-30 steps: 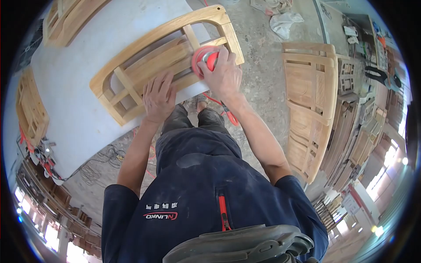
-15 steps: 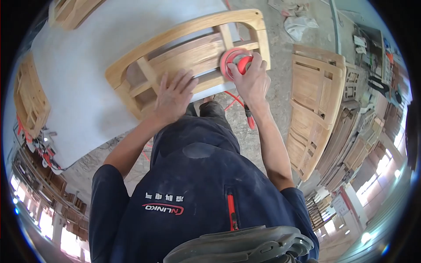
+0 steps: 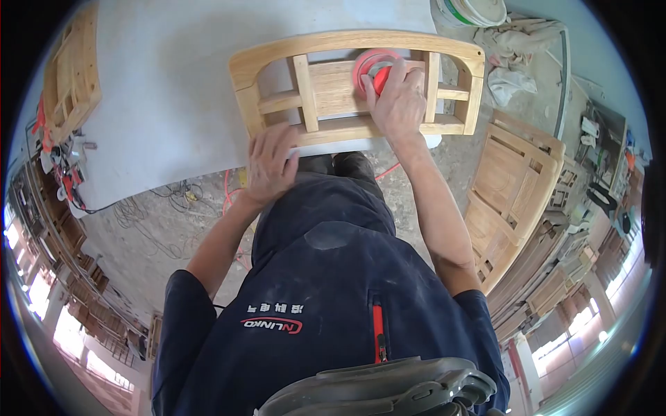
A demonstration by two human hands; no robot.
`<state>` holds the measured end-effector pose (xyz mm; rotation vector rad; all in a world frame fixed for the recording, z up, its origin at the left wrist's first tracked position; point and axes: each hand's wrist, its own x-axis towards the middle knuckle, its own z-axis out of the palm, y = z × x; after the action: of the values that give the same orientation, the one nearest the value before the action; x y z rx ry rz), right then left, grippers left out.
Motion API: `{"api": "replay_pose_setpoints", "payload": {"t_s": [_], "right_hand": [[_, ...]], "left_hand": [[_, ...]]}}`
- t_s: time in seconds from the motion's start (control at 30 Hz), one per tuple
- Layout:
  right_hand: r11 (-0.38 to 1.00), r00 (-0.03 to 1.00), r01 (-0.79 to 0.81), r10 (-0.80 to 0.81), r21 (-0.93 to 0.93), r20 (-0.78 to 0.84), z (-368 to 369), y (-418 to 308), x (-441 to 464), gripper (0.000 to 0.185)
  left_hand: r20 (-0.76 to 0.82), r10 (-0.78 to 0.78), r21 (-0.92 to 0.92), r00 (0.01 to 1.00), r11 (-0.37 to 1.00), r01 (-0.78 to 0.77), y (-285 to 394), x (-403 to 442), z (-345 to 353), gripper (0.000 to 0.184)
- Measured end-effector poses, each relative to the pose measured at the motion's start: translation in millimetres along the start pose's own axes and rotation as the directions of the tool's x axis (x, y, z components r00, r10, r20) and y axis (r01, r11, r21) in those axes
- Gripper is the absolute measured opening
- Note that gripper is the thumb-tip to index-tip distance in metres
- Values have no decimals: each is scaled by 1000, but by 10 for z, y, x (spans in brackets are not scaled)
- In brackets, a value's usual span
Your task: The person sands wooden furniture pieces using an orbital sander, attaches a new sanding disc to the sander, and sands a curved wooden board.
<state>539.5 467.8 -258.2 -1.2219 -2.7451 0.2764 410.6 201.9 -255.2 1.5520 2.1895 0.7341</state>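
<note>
A light wooden frame panel (image 3: 326, 43) with a curved rail, slats and a middle board lies on the pale worktable. My right hand (image 3: 399, 104) is closed over the top of a round red orbital sander (image 3: 362, 67), whose disc sits on the panel's middle board near the right slat. By the panel's lower left edge is my left hand (image 3: 272, 163), its fingers extended over or against the near rail and its thumb apart. Whether those fingertips press on the wood is hard to see.
The worktable (image 3: 159, 104) spreads to the left, with another wooden panel (image 3: 75, 69) at its far left. More panels (image 3: 510, 187) lean on the right. A white bucket (image 3: 479, 10) and plastic bag (image 3: 512, 89) stand beyond. Cables (image 3: 149, 215) lie on the floor.
The panel has turned to lie straighter and appears further right in view. The sander has moved up onto the middle board. My left hand has slid from the slats to the near edge.
</note>
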Motion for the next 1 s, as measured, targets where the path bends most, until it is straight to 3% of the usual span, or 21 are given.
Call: {"api": "replay_pose_setpoints", "payload": {"t_s": [0.1, 0.17, 0.37, 0.5, 0.6, 0.7, 0.77, 0.9, 1.0], "right_hand": [[997, 997, 74, -74, 13, 27, 48, -209, -111, 68], [994, 993, 109, -110, 25, 48, 82, -313, -195, 70], [974, 977, 201, -207, 103, 53, 150, -499, -219, 68], [980, 992, 111, -119, 165, 40, 118, -505, -230, 69], [984, 999, -36, 35, 175, 6, 140, -560, -193, 70], [986, 998, -69, 66, 152, 24, 153, -642, -158, 70], [997, 998, 55, -54, 50, -27, 176, -681, -129, 75], [997, 998, -68, 68, 45, 9, 130, -672, -84, 68], [991, 992, -129, 129, 34, -9, 56, -624, -128, 69]], "left_hand": [[-144, -74, 169, 987, 981, 98, -212, -112, -7, 50], [-107, 48, 180, 993, 983, -29, -302, -188, -42, 51], [-5, 145, 292, 989, 946, -137, -522, -178, -363, 53], [-20, 159, 313, 987, 939, -144, -637, -22, -459, 54], [24, 204, 295, 979, 934, -202, -747, 95, -502, 57], [151, 338, 262, 929, 893, -367, -868, 215, -617, 58], [211, 425, 255, 880, 846, -469, -979, 322, -709, 57], [210, 539, 214, 816, 789, -576, -1194, 580, -836, 55], [358, 583, 238, 729, 698, -675, -1280, 839, -873, 61]]}}
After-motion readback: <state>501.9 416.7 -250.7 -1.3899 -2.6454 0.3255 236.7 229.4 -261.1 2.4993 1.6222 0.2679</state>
